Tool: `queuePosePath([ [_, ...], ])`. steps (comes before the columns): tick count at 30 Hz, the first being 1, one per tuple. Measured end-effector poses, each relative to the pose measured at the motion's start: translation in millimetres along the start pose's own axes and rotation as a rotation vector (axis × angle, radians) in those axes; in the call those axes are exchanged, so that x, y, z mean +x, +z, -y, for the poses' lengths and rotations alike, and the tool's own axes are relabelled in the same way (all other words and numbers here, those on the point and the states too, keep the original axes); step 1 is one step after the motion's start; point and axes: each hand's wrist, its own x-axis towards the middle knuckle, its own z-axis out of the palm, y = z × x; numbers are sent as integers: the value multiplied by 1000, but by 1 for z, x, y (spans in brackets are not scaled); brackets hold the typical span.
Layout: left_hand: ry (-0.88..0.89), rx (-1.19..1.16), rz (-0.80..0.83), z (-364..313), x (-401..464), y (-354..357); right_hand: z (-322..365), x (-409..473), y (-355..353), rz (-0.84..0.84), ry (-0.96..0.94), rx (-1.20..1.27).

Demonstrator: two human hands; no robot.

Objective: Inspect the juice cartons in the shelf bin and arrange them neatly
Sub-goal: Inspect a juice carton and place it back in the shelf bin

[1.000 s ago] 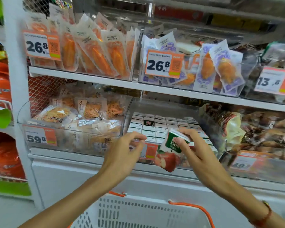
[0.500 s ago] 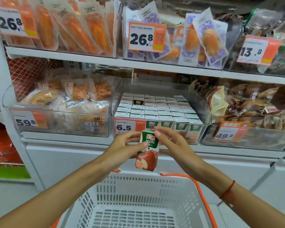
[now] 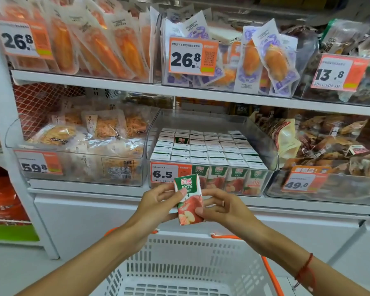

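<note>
White shop shelving fills the view, its clear bins packed with bagged snacks and hung with orange price tags. In the middle of the lower shelf (image 3: 201,199) stands the shelf bin (image 3: 271,159), a see-through tub tagged 6.5 and filled with small juice cartons (image 3: 207,149) standing upright in tight rows, tops level. One slot in the second column, near the back, looks open, since a green carton face shows there where its neighbours show only tops.

One loose carton (image 3: 188,199) is out of the bin, held just in front of its lower edge and above a white shopping basket (image 3: 179,253) with orange handles. The left hand (image 3: 156,205) grips it from the left, thumb across the green upper face. The right hand (image 3: 222,207) pinches the lower right edge, its fingers (image 3: 209,200) curled round the side. Both hands are closed on it. The carton is upright, tipped a little, printed front toward the camera. Judging by that, it is being held for a look at the label and corners, with two hands so it can be turned. The inspection seems under way, and the carton is not yet returned to a row.
</note>
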Motion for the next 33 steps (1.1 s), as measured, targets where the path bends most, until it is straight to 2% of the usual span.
queuePosePath([
  [4,20,61,-82,5,1,1,0,3,7,-249,-102,-234],
  [8,-7,23,-72,4,0,9,-5,-2,15,-335,-202,-405],
  [11,28,99,-59,4,0,7,-5,-5,14,-279,-218,-397],
  [16,14,162,24,1,1,1,5,-5,3,-183,-203,-123],
  [20,4,155,116,-1,0,6,3,-6,-1,-172,-171,-87],
  [23,29,165,101,2,2,8,2,-7,-4,-128,-101,-36],
  [29,89,102,48,4,3,11,7,-14,-10,182,41,-7],
  [33,82,47,100,-1,3,10,9,-16,-5,129,36,5],
])
